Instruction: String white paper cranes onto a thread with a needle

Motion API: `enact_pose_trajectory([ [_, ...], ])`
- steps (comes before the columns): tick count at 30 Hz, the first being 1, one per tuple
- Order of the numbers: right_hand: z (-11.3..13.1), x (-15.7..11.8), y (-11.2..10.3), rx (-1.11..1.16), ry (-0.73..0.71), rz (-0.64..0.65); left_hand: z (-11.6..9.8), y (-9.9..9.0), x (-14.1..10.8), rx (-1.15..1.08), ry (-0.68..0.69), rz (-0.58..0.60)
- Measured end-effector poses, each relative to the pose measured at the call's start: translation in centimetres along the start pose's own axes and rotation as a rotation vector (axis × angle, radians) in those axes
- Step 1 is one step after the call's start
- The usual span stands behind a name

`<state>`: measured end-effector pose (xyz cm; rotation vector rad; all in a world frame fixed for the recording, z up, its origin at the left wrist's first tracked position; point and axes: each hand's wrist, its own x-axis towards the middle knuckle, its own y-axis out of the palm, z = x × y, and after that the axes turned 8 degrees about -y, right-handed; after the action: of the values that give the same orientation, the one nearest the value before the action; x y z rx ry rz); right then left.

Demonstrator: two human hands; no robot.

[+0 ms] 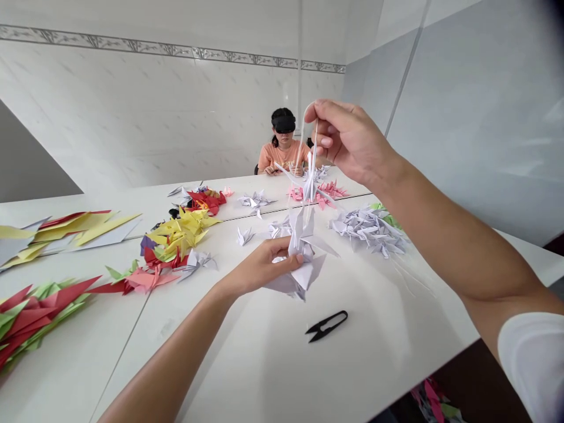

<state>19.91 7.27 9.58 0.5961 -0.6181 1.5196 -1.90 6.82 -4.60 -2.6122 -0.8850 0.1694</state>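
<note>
In the middle of the head view, my left hand (282, 258) is closed on a cluster of white folded paper cranes (304, 273), thumb pressed over the paper. Higher up and to the right, my right hand (341, 132) pinches a thin white thread (302, 141) that loops above its fingers. A single white paper crane (311, 182) hangs below the right fingers, between the two hands. Black thread snips (326, 326) lie on the table beneath my hands, touched by neither.
White cranes (370, 229) are heaped on the right, near loose thread (412, 279). Yellow cranes (185, 232), red and green cranes (39, 311) and paper sheets (83, 226) lie leftward. Pink cranes (332, 191) lie farther back. Another person (284, 150) wearing a headset sits across the white table (229, 376).
</note>
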Motion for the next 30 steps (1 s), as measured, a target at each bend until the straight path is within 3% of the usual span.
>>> enact_pose_trajectory([
  [7,0.1,0.4,-0.7,0.013,-0.021,0.003,0.2,0.2,0.3,-0.089,-0.014,0.033],
  [16,0.7,0.9,-0.9,0.054,-0.004,-0.125,1.0,0.2,0.6,-0.096,-0.047,0.057],
  [30,0.2,0.7,-1.0,0.025,-0.043,-0.074,0.2,1.2,0.5,-0.156,-0.045,0.080],
])
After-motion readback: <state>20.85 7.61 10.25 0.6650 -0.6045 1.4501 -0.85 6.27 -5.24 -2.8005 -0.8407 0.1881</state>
